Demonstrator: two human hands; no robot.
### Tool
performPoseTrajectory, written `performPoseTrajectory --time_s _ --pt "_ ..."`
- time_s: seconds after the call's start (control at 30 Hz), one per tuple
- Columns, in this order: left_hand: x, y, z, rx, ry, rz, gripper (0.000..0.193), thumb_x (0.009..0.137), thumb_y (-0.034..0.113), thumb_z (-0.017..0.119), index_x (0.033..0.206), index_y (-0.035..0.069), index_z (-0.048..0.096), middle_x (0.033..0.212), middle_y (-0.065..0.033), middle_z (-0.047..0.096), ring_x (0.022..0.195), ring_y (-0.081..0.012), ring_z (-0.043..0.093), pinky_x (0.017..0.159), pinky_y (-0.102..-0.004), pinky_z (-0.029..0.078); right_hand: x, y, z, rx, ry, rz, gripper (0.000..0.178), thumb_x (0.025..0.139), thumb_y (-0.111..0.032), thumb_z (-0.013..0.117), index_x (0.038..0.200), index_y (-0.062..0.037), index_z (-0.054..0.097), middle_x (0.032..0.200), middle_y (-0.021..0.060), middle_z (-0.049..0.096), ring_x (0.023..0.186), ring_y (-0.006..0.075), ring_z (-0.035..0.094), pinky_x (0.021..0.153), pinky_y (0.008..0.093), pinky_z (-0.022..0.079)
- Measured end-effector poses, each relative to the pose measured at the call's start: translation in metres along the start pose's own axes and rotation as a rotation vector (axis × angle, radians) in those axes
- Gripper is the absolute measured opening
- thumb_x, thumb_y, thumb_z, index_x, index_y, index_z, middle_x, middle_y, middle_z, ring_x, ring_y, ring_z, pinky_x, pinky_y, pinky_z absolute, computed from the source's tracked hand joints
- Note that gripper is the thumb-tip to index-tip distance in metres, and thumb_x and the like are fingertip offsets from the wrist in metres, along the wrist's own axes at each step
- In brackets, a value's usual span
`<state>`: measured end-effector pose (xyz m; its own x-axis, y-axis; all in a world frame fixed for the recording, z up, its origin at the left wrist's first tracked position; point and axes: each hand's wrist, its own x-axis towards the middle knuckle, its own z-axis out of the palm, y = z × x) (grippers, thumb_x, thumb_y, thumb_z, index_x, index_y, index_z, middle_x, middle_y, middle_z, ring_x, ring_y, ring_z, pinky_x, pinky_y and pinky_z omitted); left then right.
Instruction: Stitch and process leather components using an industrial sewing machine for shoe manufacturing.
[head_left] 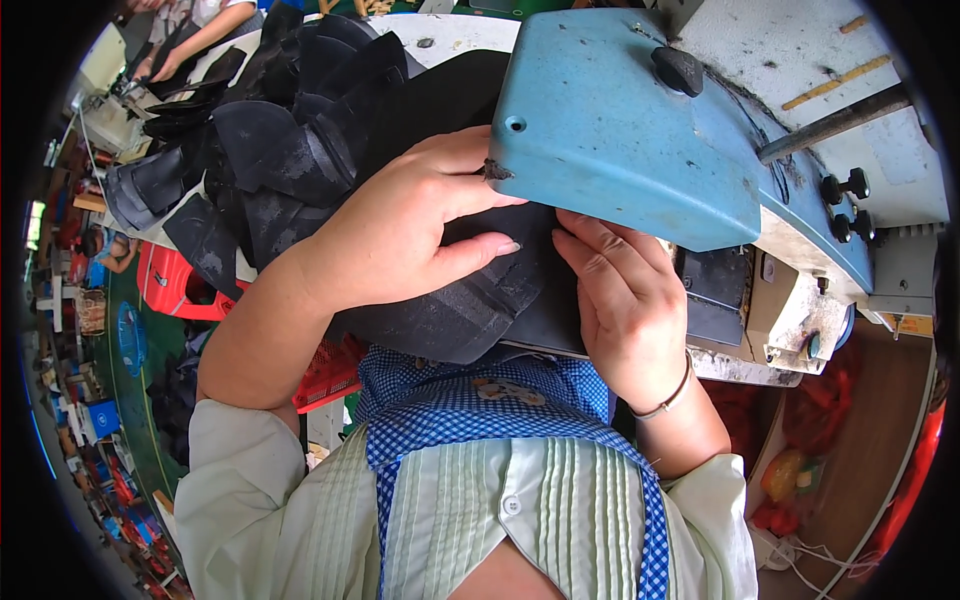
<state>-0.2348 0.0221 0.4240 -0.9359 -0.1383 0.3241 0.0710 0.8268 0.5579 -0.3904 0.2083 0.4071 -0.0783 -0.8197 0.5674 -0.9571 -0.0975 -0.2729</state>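
Observation:
My left hand [425,215] lies over a dark, flat leather-like piece [455,310], with thumb and fingers stretched apart. Its fingertips reach to the edge of a blue machine head [620,150], which partly hides them. Below that head, my right hand [628,295] has its fingers bent and close together at the right side of the black piece, seemingly gripping it; the thumb is mostly hidden. The piece runs under the machine head, so the spot where it is worked cannot be seen.
A heap of cut black pieces [290,130] covers the table on the left. Black knobs [845,205] and a metal rod [835,122] stick out on the machine's right. A red plastic basket [185,285] sits lower left. Another person's hands [165,62] work at the far upper left.

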Motion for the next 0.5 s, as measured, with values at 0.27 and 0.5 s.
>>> performPoseTrajectory --time_s 0.27,0.5 --pt "-0.0005 -0.0044 0.0007 -0.090 0.011 0.083 0.035 0.077 0.014 0.083 0.110 0.005 0.074 0.118 -0.0144 0.069 0.112 -0.0343 0.064 0.097 -0.0415 0.051 0.0003 -0.0013 -0.0023 -0.002 -0.017 0.006 0.030 0.074 0.010 0.066 0.102 0.0019 0.075 0.116 0.0139 0.073 0.111 0.0324 0.068 0.094 0.0403 0.053" --pt "-0.0021 -0.0020 0.0007 -0.078 0.029 0.103 0.033 0.077 0.013 0.084 0.109 0.008 0.076 0.109 -0.0126 0.072 0.100 -0.0313 0.068 0.088 -0.0385 0.053 -0.0003 -0.0006 -0.0007 -0.005 -0.013 0.005 0.031 0.074 0.010 0.066 0.103 0.0019 0.075 0.116 0.0141 0.073 0.110 0.0323 0.068 0.094 0.0404 0.054"
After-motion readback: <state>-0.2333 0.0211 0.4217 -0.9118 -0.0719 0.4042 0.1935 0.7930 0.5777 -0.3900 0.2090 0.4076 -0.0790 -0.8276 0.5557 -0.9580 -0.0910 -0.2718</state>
